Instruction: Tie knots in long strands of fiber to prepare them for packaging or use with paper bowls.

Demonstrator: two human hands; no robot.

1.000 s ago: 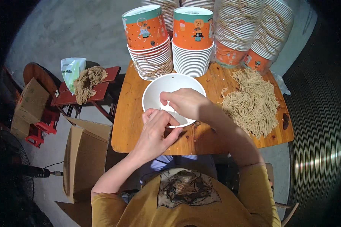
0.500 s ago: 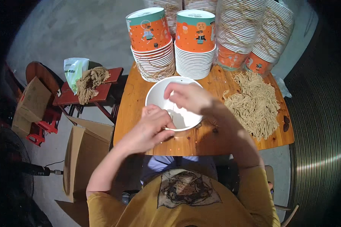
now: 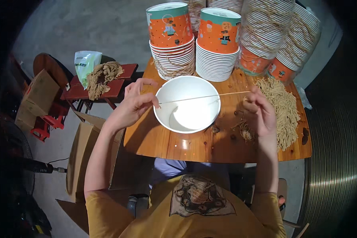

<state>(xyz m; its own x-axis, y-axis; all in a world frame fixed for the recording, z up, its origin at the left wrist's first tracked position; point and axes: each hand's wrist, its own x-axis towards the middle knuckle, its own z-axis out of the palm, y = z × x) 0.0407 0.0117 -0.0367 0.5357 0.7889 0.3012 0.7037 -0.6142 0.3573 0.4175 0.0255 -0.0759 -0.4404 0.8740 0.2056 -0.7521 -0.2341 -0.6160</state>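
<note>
A white paper bucket (image 3: 186,121) stands on the wooden table in front of me, its mouth facing up. A thin beige cord (image 3: 234,93) runs taut across its mouth and past the right rim. At the left rim my left hand (image 3: 134,104) is closed on the cord's left end with its fingertips, while one finger is raised. Out to the right, my right hand (image 3: 262,113) pinches the other end, its fingers curled. A small dark hole shows in the bucket's wall near the right rim. Beside my right hand lies a heap of loose beige cords (image 3: 283,109).
Behind the bucket stand two upside-down bucket stacks, an orange-and-green left one (image 3: 169,29) and a right one (image 3: 219,31). Taller wrapped stacks (image 3: 261,29) rise behind. A red bench (image 3: 125,71) with a cord bundle (image 3: 101,79) and cardboard boxes (image 3: 80,158) are to the left.
My hands have come out of the bucket and moved apart, the left to the left rim and the right far to the right. The cord is now stretched between them. The view has shifted slightly.
</note>
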